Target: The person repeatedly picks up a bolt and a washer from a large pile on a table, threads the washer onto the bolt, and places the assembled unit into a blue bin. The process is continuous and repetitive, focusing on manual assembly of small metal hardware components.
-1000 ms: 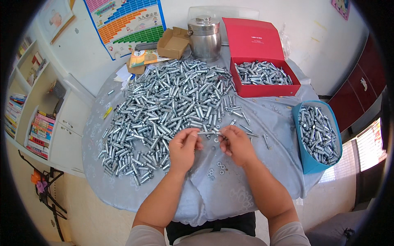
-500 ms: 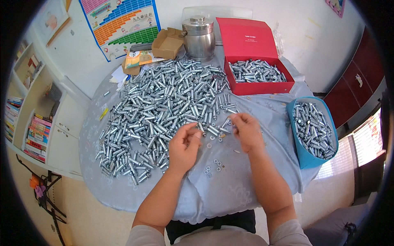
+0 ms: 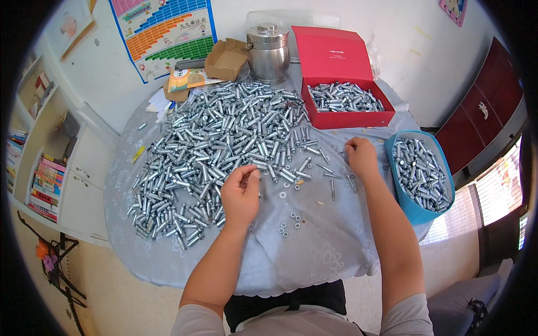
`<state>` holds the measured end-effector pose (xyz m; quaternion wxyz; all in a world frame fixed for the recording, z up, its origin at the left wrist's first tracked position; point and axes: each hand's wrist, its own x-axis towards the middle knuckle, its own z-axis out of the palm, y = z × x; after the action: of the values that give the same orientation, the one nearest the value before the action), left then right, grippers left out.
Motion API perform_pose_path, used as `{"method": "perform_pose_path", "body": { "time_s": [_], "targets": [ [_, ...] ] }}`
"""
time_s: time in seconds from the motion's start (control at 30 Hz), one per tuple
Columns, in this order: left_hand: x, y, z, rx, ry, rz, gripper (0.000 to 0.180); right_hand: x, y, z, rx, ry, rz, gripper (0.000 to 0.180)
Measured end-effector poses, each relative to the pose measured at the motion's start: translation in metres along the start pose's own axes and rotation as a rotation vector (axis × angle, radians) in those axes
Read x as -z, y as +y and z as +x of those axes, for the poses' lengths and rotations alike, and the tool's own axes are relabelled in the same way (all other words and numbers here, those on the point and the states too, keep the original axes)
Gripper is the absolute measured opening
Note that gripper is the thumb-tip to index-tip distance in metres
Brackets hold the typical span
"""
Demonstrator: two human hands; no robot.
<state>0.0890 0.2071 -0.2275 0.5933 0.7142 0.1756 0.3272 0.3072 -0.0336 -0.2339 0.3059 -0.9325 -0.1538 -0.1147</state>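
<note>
Honestly, whatever the left hand (image 3: 242, 193) pinches between curled fingers is too small to make out, right at the heap's five o'clock edge. That pile of shiny steel bolts (image 3: 224, 137) sprawls over the grey patterned cloth (image 3: 314, 246). Toward three o'clock the right hand (image 3: 360, 157) is loosely curled over scattered bolts, its grasp hidden, beside the blue tub (image 3: 412, 210). Tiny nuts (image 3: 291, 221) dot the cloth.

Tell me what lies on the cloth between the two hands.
In the head view, between the left hand and right hand lie a few loose metal bolts, a washer and bare grey cloth.
</note>
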Motion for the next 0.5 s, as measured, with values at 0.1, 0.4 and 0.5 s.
{"method": "perform_pose_path", "body": {
  "time_s": [0.1,0.4,0.5],
  "targets": [
    [0.000,0.003,0.000,0.003,-0.002,0.026,0.014,0.006,-0.006,-0.012,0.134,-0.015,-0.145,0.016],
    [-0.001,-0.005,0.001,-0.017,0.010,0.012,0.014,0.007,-0.075,-0.042,0.454,-0.259,0.089,0.021],
    [-0.003,-0.003,-0.001,0.011,-0.026,-0.053,0.014,-0.005,-0.099,-0.059,0.574,-0.386,0.094,0.029]
  ]
}}
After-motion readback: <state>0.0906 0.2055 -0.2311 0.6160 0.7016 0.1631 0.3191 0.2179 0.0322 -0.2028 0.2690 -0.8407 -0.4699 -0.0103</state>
